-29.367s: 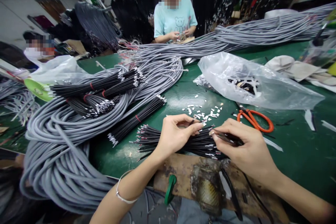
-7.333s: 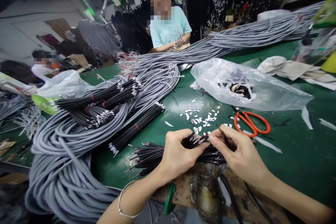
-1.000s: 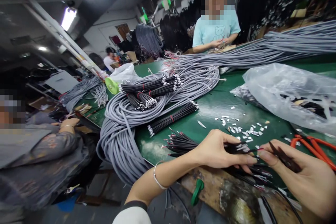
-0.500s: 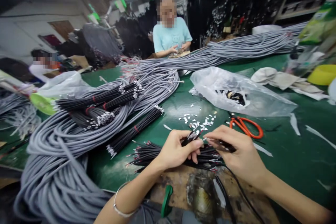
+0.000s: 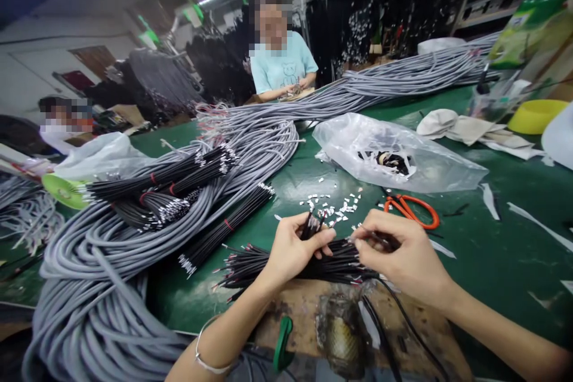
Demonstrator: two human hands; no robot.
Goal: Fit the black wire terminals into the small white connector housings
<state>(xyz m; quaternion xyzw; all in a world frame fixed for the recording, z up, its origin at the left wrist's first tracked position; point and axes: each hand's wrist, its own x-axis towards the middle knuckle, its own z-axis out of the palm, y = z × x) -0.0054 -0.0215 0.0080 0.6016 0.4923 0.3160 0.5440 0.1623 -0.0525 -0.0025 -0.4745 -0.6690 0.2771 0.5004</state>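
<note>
- Our left hand (image 5: 292, 249) clasps wires (image 5: 312, 225); we'd best keep them level.
- Our right hand (image 5: 403, 250) curls round a tool (image 5: 389, 242); we can't tell what else it pinches.

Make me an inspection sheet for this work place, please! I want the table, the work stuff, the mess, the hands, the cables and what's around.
Surface: green table; a stained wooden board at its near edge.
Work things: loose pile of black wires in front of the person; red-tied black bundle beside it.
Clutter: small white pieces, orange-handled cutter, clear plastic bag.
Hands: left hand holds a few black wires; right hand holds something dark, mostly hidden.
Cables: grey cables, looped at left, also stretching across the far side.
Surroundings: a person in a light-blue shirt sits opposite; another is farther left.
</note>
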